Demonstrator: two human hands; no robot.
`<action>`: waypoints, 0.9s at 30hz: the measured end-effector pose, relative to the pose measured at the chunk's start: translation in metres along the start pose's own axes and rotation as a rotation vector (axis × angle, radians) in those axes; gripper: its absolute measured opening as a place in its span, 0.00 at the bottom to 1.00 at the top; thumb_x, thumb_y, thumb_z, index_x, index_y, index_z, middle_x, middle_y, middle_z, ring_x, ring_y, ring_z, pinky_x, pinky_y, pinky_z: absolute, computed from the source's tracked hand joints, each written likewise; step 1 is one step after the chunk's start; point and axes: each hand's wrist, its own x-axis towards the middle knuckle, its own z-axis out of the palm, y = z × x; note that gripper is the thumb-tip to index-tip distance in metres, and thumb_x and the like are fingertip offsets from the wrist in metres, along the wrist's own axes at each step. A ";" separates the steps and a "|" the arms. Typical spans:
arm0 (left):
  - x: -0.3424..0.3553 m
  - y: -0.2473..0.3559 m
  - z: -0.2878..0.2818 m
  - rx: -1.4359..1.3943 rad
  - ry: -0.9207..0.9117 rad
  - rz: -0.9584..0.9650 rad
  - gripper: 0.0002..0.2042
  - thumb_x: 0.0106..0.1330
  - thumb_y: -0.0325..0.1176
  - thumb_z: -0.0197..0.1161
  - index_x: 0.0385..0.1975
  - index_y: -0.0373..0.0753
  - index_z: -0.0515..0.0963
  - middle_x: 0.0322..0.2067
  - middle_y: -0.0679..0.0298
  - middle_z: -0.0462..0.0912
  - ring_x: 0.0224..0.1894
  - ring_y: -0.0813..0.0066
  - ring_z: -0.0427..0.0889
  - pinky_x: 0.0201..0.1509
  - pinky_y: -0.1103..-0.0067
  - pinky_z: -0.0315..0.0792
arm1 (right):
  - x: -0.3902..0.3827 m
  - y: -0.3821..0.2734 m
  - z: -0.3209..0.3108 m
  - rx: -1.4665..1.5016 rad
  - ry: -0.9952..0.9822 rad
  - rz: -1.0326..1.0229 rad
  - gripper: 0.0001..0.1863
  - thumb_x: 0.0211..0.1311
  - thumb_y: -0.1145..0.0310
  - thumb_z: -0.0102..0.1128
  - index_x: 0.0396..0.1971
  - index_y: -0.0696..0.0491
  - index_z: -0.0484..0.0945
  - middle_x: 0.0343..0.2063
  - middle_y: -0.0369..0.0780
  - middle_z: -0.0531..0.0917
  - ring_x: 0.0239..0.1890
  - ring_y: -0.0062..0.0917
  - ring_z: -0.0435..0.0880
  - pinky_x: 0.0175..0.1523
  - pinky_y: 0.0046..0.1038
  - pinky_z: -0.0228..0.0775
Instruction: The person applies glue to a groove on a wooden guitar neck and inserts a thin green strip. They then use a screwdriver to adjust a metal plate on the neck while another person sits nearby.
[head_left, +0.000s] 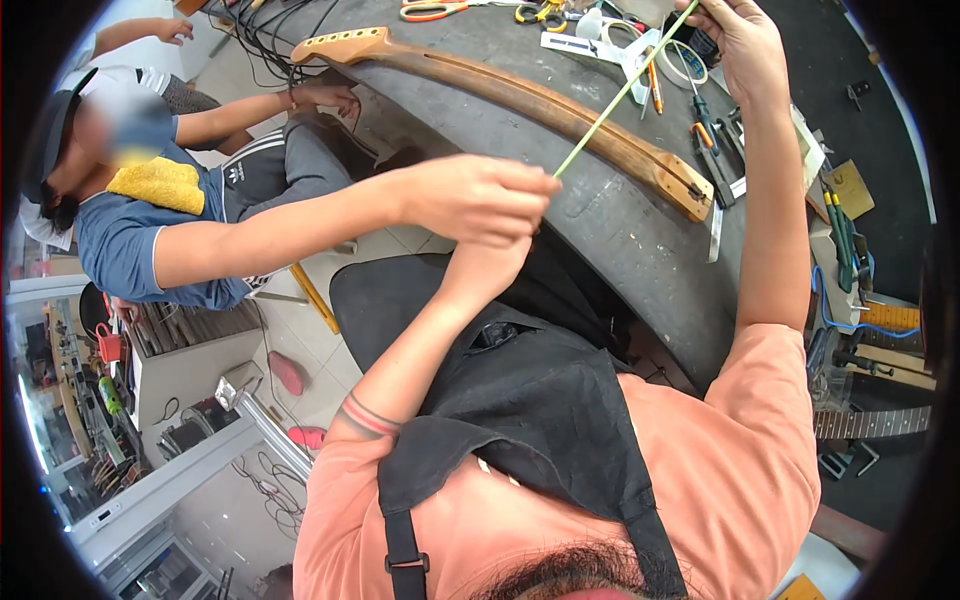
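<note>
A co-worker's hand (475, 195) was fisted on the lower end of the thin yellow-green rod (625, 92), w/ the left hand (497, 247) tucked under that fist, so can't tell if it gripped anything. The rod ran taut, slanting up over the long brown wooden guitar neck (520, 95) on the grey worktop (620, 230) to the right hand (745, 45), clenched on its top end. Prob. light, springy, easily kinked; best held at both ends.
</note>
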 end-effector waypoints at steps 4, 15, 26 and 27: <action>0.021 -0.015 0.007 0.271 0.108 0.266 0.14 0.75 0.30 0.61 0.58 0.37 0.78 0.54 0.59 0.81 0.60 0.64 0.80 0.64 0.70 0.75 | 0.004 0.003 0.003 0.028 -0.030 -0.007 0.12 0.79 0.72 0.64 0.54 0.63 0.84 0.37 0.41 0.89 0.34 0.21 0.88 0.39 0.23 0.82; 0.026 0.016 0.013 0.464 0.419 0.363 0.22 0.59 0.21 0.66 0.56 0.37 0.82 0.58 0.56 0.83 0.63 0.55 0.81 0.68 0.63 0.75 | 0.009 -0.001 0.011 -0.042 -0.019 -0.027 0.11 0.82 0.70 0.60 0.52 0.62 0.83 0.32 0.37 0.87 0.29 0.19 0.86 0.34 0.20 0.77; 0.045 0.034 0.000 0.542 0.249 0.288 0.43 0.44 0.20 0.56 0.71 0.40 0.72 0.76 0.58 0.70 0.84 0.52 0.60 0.84 0.35 0.23 | 0.012 0.014 0.019 -0.028 -0.027 0.000 0.12 0.84 0.69 0.56 0.52 0.61 0.84 0.31 0.34 0.86 0.26 0.16 0.83 0.32 0.17 0.76; 0.046 0.040 0.002 0.421 0.238 0.310 0.42 0.43 0.22 0.56 0.70 0.38 0.74 0.73 0.59 0.76 0.82 0.54 0.65 0.83 0.35 0.18 | 0.009 0.011 0.018 -0.054 -0.043 -0.045 0.12 0.84 0.68 0.55 0.51 0.60 0.84 0.29 0.33 0.84 0.26 0.15 0.82 0.33 0.18 0.76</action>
